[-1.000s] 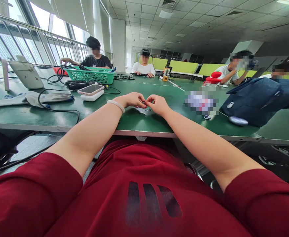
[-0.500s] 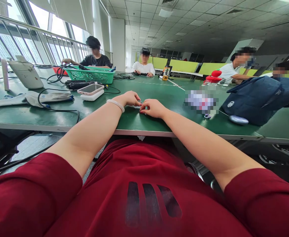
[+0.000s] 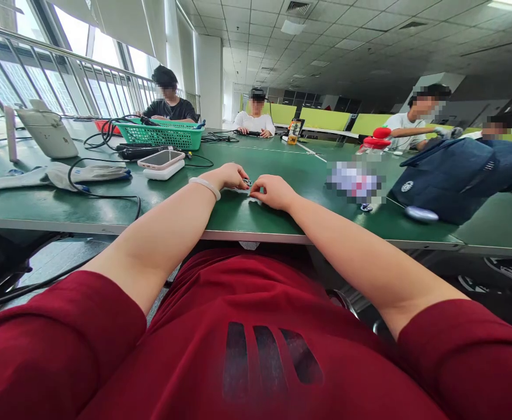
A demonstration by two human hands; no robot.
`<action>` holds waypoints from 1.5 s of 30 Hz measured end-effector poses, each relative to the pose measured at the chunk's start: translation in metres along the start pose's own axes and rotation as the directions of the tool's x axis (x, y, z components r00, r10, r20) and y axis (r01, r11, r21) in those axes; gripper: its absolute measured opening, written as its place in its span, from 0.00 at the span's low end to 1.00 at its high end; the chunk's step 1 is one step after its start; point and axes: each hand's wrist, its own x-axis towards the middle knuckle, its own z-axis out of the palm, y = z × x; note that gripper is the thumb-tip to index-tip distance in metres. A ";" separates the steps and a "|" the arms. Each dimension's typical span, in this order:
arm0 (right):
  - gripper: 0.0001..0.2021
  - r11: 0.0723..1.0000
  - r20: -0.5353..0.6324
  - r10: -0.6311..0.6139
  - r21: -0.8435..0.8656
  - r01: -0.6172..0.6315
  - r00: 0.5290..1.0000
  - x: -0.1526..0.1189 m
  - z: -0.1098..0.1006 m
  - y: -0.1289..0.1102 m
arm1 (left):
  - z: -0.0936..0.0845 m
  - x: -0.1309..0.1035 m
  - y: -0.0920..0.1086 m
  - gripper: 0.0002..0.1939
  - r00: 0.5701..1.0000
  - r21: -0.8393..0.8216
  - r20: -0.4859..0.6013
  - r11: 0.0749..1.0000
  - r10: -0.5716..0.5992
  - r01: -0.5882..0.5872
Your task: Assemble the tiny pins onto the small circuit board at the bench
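Note:
My left hand (image 3: 230,174), with a pale band on its wrist, is closed in a pinch just above the green table (image 3: 256,220). Between its fingertips shows a small black-and-white patterned piece (image 3: 247,182), too small to name. Close to its right, my right hand (image 3: 274,192) has thumb and fingers drawn together. A bit of white shows by its fingertips, near the tabletop; I cannot make out what it is. The two hands are a finger's width apart.
Left of my hands lie a phone on a white case (image 3: 163,164), white gloves (image 3: 58,175), black cables and a green basket (image 3: 163,134). On the right are a blurred packet (image 3: 355,179), a navy bag (image 3: 448,175) and a red-lidded jar (image 3: 375,143). Several people sit around.
My hands have parted very slightly, and more of the patterned piece shows. At the right, a co-worker's gloved hand has come into view above the bag.

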 end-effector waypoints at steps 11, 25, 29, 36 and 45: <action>0.10 0.960 -0.155 0.129 -0.226 -0.162 0.979 -0.001 -0.001 0.001 | 0.002 -0.003 0.003 0.14 0.993 -0.089 0.121 0.996 0.014 -0.003; 0.14 0.920 -0.163 0.113 -0.355 -0.166 0.980 -0.004 -0.005 -0.005 | 0.002 0.002 -0.003 0.12 0.985 -0.199 0.170 0.980 0.029 0.006; 0.14 0.930 -0.187 0.107 -0.329 -0.165 0.977 -0.004 -0.005 -0.004 | 0.000 0.002 -0.004 0.11 0.979 -0.311 0.196 0.950 0.049 0.015; 0.15 0.949 -0.232 0.075 -0.282 -0.141 0.970 -0.004 -0.008 -0.006 | -0.002 -0.005 0.000 0.14 0.971 -0.458 0.232 0.887 0.051 0.063; 0.15 0.975 -0.290 0.060 -0.188 -0.118 0.955 -0.005 -0.009 -0.001 | -0.003 -0.009 0.004 0.11 0.938 -0.602 0.344 0.779 0.051 0.178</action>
